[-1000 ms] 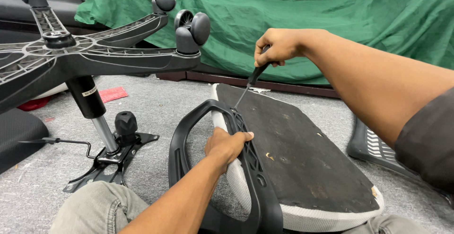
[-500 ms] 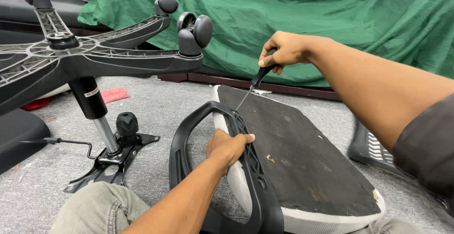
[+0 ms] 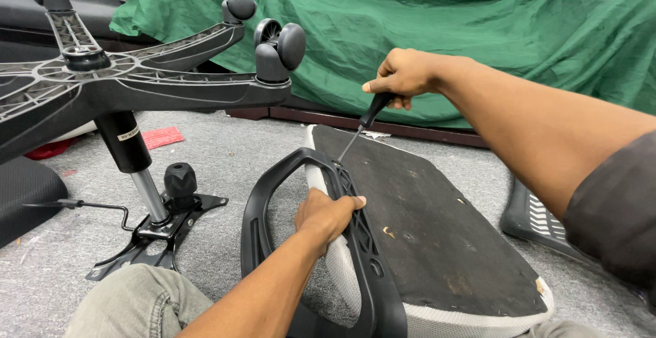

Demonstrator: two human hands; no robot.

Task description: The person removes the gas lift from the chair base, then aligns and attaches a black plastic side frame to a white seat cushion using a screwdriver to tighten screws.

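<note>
Screwdriver (image 3: 357, 128) tip hidden behind armrest (image 3: 321, 174).

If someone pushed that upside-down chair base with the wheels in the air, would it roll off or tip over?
Probably no rolling: the chair base has its casters up in the air, touching nothing. It looks top-heavy, with wide spokes on a thin gas cylinder over a small metal plate, so a sideways push might tip it. The spokes look like stiff ribbed plastic.

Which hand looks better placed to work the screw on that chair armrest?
Probably the right hand: it holds the screwdriver, tip at the armrest bracket. The left hand grips the bracket.
</note>
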